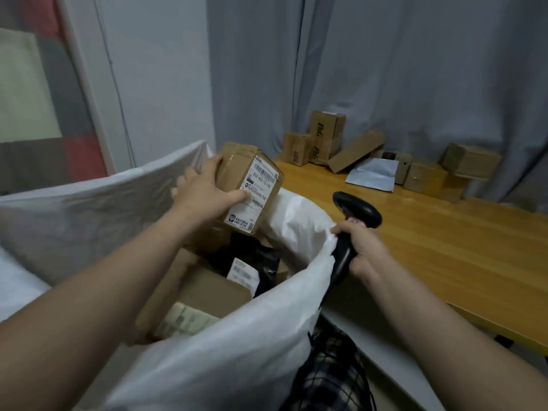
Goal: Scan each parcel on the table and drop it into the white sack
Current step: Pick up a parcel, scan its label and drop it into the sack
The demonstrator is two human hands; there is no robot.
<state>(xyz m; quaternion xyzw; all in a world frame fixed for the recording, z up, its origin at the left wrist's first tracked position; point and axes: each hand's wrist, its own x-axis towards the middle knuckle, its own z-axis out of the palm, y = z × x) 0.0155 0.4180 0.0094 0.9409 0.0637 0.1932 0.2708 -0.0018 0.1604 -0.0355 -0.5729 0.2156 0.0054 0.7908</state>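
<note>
At the left, the person's left hand (204, 188) is clamped around a brown cardboard parcel (249, 188), thumb across its white shipping label (255, 197), holding it tilted above the open mouth of the white sack (237, 351). Below it, inside the sack, lie other cartons and a black mailer bag (255, 262). To the right, the right hand (360, 247) is closed around a black handheld scanner (355, 215) and also pinches the sack's rim. If that pinch loosens, the rim could sag and the parcel might catch its edge or fall outside. Further right, unscanned boxes and a grey mailer (373, 173) wait on the wooden table (444, 247)
</note>
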